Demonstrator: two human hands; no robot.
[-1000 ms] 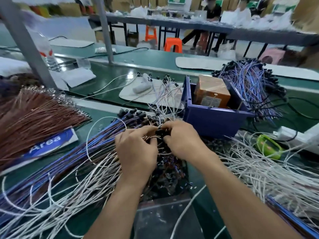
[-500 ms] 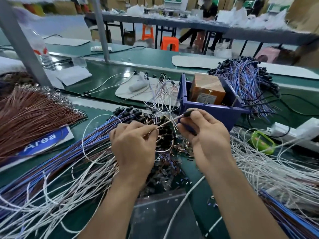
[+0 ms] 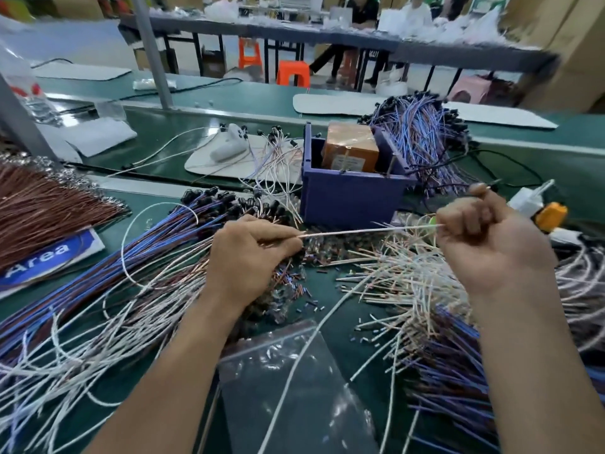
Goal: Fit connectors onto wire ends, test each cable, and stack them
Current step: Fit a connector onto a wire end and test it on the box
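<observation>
Purple bin; orange box; green table

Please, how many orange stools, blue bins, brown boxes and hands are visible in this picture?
Orange stools: 2
Blue bin: 1
Brown box: 1
Hands: 2, left hand and right hand, both gripping one wire
Total: 6

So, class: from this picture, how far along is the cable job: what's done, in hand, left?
Done, apparently: blue cables with black connectors fitted, bundled on the left. In hand: one thin wire stretched between left hand and right hand, both gripping it. Left: a heap of white wires without connectors, and loose connectors scattered between the hands. Testing cannot be judged.
</observation>
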